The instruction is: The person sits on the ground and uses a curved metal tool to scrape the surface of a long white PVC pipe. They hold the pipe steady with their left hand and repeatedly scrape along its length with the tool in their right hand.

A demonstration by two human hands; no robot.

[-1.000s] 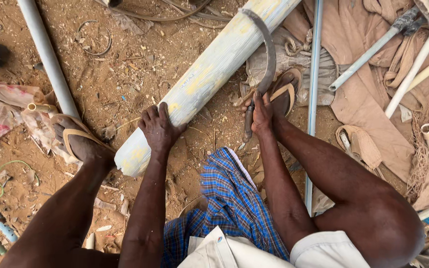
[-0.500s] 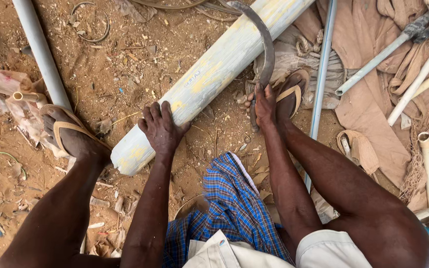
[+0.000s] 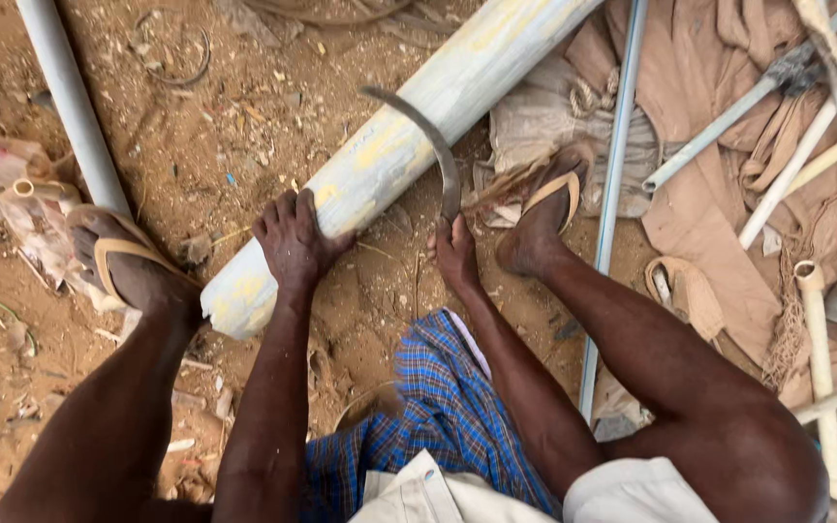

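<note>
Head view: the left hand (image 3: 293,242) clasps the thick, pale, yellow-streaked plastic pipe (image 3: 394,160) near its cut end on sandy ground; beside it, the right hand (image 3: 455,254) grips a curved metal blade (image 3: 428,140) arching over the pipe, which looks rigid, smooth, best steadied near that end.

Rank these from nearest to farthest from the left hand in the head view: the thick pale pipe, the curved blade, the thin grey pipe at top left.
1. Thick pale pipe: under the left hand.
2. Curved blade: to its right, held by the right hand.
3. Thin grey pipe: far left, on the dirt.
</note>
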